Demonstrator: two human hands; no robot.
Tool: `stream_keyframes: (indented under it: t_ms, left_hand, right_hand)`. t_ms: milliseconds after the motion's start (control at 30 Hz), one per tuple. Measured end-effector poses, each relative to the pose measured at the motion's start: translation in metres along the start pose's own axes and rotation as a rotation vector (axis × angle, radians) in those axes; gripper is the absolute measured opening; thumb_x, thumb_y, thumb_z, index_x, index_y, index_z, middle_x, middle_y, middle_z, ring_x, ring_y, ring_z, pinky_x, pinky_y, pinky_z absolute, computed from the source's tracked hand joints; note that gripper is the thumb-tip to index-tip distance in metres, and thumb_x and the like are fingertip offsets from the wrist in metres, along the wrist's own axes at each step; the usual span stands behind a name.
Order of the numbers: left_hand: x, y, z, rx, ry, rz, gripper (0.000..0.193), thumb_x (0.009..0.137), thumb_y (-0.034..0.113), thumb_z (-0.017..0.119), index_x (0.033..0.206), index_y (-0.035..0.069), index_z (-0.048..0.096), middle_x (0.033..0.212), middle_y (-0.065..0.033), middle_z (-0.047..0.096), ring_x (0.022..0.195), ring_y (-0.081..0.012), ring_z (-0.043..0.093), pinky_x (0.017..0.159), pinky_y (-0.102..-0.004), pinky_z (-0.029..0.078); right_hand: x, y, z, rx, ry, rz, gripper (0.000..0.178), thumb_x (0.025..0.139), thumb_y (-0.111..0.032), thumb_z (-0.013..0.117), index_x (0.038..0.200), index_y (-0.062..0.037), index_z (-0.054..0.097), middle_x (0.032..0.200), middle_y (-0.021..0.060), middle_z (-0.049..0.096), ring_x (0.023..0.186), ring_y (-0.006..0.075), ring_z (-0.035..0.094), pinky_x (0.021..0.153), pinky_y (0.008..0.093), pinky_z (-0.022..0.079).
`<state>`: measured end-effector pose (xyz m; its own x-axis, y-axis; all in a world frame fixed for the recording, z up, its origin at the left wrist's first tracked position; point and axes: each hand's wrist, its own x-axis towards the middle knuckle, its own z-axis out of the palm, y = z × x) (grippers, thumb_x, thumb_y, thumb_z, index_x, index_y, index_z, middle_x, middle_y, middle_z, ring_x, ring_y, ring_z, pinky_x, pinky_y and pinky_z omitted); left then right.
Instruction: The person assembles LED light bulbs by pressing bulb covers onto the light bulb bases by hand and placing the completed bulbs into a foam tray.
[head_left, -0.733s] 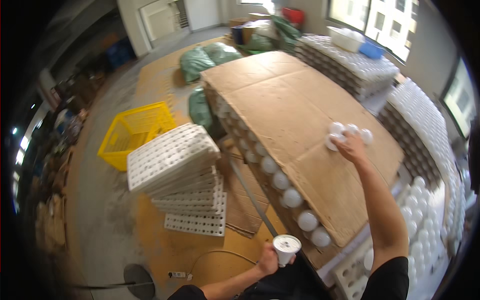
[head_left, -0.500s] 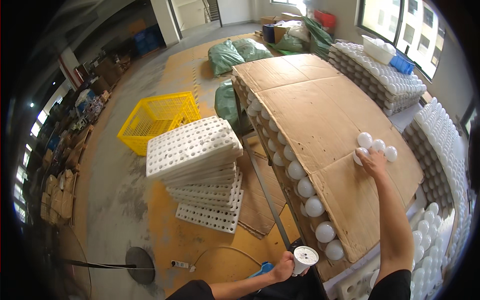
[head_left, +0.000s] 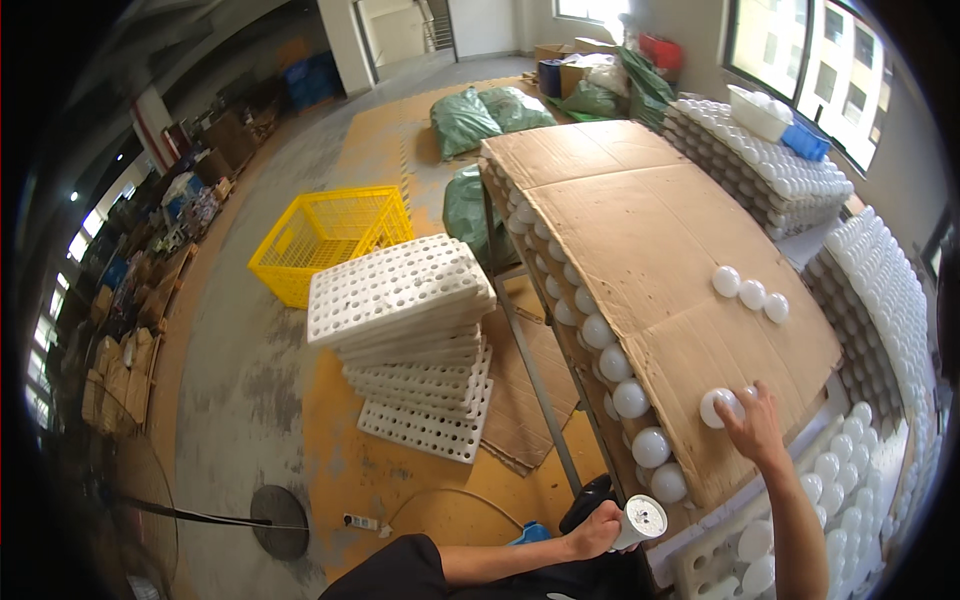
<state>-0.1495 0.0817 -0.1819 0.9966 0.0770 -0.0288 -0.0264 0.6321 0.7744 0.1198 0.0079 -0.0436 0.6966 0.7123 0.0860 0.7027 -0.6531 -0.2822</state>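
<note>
My left hand (head_left: 594, 533) is closed around a white, cup-shaped lamp body (head_left: 645, 516) near the table's front left corner. Its round white face, with small dark marks in the centre, points up. My right hand (head_left: 758, 430) grips a frosted white bulb globe (head_left: 719, 408) low over the cardboard, the thumb against its side. Something white and rounded (head_left: 748, 396) shows between the fingers; I cannot tell whether it is a second globe. Farther back on the cardboard (head_left: 650, 240), three more globes (head_left: 751, 293) lie in a slanting row.
Layers of globes (head_left: 630, 399) sit beneath the cardboard. Trays of globes (head_left: 845, 470) stand at the right, with taller stacks (head_left: 770, 165) behind. Left of the table are stacked white perforated foam trays (head_left: 400, 300), a yellow crate (head_left: 330, 240), green sacks (head_left: 465, 125) and a power strip (head_left: 361, 522).
My right hand has drawn one globe toward me, away from the group, leaving three behind. My left hand, still holding the lamp body, has shifted slightly right; the view has turned a little.
</note>
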Motion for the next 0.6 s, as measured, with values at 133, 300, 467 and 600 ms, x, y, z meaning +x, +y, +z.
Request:
stream_keyframes:
  t_ms: [133, 300, 467, 600]
  left_hand:
    - [-0.019, 0.026, 0.023, -0.001, -0.079, 0.180, 0.027, 0.086, 0.011, 0.046, 0.094, -0.001, 0.069, 0.082, -0.0076, 0.070, 0.073, -0.0142, 0.065, 0.065, -0.0299, 0.053]
    - [-0.027, 0.062, 0.044, 0.209, -0.124, -0.056, 0.025, 0.089, -0.001, 0.053, 0.112, -0.007, 0.058, 0.092, -0.0153, 0.067, 0.076, -0.0210, 0.066, 0.067, -0.0323, 0.056]
    - [-0.022, 0.056, 0.084, 0.407, -0.185, -0.182, 0.025, 0.078, -0.013, 0.049, 0.095, -0.007, 0.066, 0.079, -0.0129, 0.070, 0.068, -0.0163, 0.067, 0.060, -0.0280, 0.054]
    - [-0.016, 0.054, 0.111, 0.616, -0.308, -0.204, 0.027, 0.072, -0.014, 0.052, 0.092, -0.006, 0.067, 0.081, -0.0117, 0.071, 0.071, -0.0145, 0.067, 0.063, -0.0260, 0.052]
  right_hand:
    - [0.004, 0.007, -0.040, 0.218, 0.031, -0.068, 0.045, 0.085, -0.036, 0.064, 0.111, -0.0001, 0.066, 0.113, 0.0229, 0.064, 0.111, 0.0354, 0.057, 0.098, 0.0421, 0.042]
    - [-0.101, -0.029, -0.108, 0.856, -0.145, -0.093, 0.046, 0.082, -0.018, 0.074, 0.122, -0.0012, 0.058, 0.121, 0.0079, 0.061, 0.104, 0.0144, 0.056, 0.094, 0.0328, 0.046]
    - [-0.241, -0.023, -0.100, 1.576, -0.257, 0.218, 0.069, 0.078, -0.009, 0.077, 0.137, 0.0019, 0.042, 0.116, 0.0120, 0.058, 0.101, 0.0161, 0.058, 0.087, 0.0305, 0.048]
    - [-0.312, -0.014, -0.055, 1.857, -0.048, 0.367, 0.075, 0.075, -0.012, 0.080, 0.137, -0.0002, 0.040, 0.120, 0.0140, 0.057, 0.106, 0.0209, 0.059, 0.092, 0.0346, 0.047]
